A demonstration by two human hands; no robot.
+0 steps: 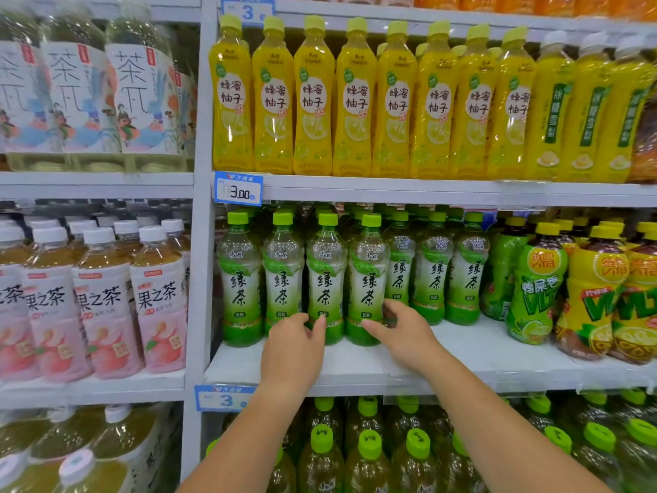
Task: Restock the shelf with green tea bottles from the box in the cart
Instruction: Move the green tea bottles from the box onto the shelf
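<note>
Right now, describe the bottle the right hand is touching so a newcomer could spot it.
Find the white shelf under the blue 3.00 price tag, holding green tea bottles. Four stand forward in a front row; take the rightmost bottle. Only it has the right hand on its base, with more set-back bottles to its right.

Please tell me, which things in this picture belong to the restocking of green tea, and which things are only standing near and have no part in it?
Part of the job:
- green tea bottles
- middle shelf
- left hand
- right hand

Only nearby:
- yellow honey pomelo bottles
- pink peach tea bottles
- lemon tea bottles
- price tag
</note>
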